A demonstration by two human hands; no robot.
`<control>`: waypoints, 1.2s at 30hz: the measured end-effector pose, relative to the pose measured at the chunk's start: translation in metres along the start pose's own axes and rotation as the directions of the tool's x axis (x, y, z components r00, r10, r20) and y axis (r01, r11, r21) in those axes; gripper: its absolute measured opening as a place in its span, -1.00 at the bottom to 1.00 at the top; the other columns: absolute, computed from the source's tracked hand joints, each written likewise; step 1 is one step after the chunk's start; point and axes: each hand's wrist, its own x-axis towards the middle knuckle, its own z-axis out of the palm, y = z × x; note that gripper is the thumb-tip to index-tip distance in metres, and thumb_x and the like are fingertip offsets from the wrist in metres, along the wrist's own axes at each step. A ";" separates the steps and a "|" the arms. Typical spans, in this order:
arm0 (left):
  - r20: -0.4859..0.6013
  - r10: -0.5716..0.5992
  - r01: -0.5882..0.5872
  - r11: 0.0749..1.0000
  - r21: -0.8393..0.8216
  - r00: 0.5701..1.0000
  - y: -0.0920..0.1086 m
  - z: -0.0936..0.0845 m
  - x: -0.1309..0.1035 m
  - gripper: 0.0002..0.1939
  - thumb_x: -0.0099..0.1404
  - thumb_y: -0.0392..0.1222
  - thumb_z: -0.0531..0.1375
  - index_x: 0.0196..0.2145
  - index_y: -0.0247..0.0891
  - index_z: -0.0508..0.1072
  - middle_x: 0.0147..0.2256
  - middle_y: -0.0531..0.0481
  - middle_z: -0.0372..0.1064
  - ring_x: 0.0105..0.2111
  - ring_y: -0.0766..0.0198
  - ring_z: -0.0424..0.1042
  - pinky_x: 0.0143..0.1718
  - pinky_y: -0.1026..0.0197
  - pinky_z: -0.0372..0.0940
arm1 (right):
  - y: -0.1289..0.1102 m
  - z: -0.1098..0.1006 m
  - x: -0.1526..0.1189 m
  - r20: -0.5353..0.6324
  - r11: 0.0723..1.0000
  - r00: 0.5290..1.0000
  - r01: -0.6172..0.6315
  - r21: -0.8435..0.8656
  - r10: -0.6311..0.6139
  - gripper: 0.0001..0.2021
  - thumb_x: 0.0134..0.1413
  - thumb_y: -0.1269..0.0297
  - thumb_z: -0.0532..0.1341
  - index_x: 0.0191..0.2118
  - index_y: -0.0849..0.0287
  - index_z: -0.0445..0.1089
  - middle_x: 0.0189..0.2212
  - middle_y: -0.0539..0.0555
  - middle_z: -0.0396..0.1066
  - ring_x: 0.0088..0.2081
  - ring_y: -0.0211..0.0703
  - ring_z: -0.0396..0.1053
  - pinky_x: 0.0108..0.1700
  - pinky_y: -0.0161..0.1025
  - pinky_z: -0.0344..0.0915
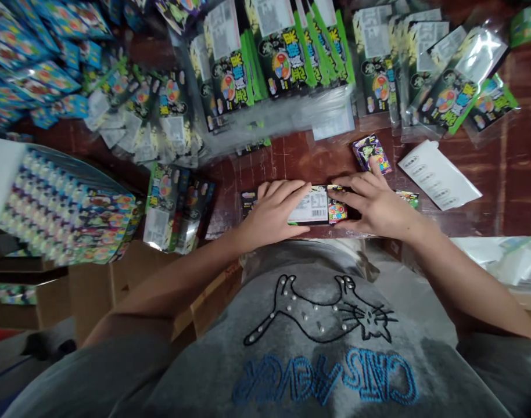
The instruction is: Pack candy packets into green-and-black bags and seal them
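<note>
My left hand (276,212) lies over a flat black packet with a white printed label (311,206), fingers along its far side and thumb at the near edge. At the packet's right end, my right hand (370,200) grips a small colourful candy box (337,212) between fingers and thumb. Whether this box is inside the packet or just against it, I cannot tell. Another small purple box (370,152) lies just beyond my right fingers. A green-and-black piece (408,199) shows partly from behind my right wrist.
Stacks of black-and-green packets (283,58) in clear wrap stand at the back, more packets (448,93) at the right. Blue boxes (43,52) pile up at far left, near a bundle of printed cards (69,209). A white paper (440,174) lies right. The table's near edge runs before me.
</note>
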 end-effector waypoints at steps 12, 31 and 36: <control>-0.010 0.027 -0.026 0.998 0.050 1.000 -0.004 -0.001 0.001 -0.04 0.31 0.11 0.45 0.50 -0.22 0.20 0.35 -0.31 0.34 0.27 -0.24 0.31 0.27 -0.17 0.12 | -0.017 -0.034 -0.073 -0.094 0.954 0.958 -0.279 -0.110 0.270 0.24 0.08 -0.32 0.45 0.66 -0.01 -0.20 0.57 0.45 0.03 0.53 0.69 0.05 0.51 0.72 -0.27; -0.081 0.024 -0.025 1.000 -0.011 0.996 0.012 -0.002 0.011 -0.11 0.33 0.04 0.41 0.50 -0.17 0.21 0.34 -0.26 0.35 0.30 -0.20 0.30 0.32 -0.15 0.12 | -0.003 -0.027 -0.007 0.030 0.998 0.999 -0.034 -0.043 0.036 -0.34 0.34 0.06 0.36 0.47 0.08 0.31 0.30 0.27 0.44 0.32 0.39 0.39 0.52 0.67 -0.14; -0.122 -0.064 0.059 0.997 -0.048 0.990 0.016 0.008 0.016 0.06 0.24 0.00 0.51 0.54 -0.09 0.12 0.37 -0.27 0.29 0.32 -0.25 0.29 0.35 -0.23 0.14 | -0.010 -0.025 0.006 0.019 0.999 1.000 0.007 0.052 -0.008 -0.24 0.39 0.00 0.32 0.54 0.18 0.16 0.43 0.38 0.30 0.43 0.41 0.30 0.53 0.59 0.00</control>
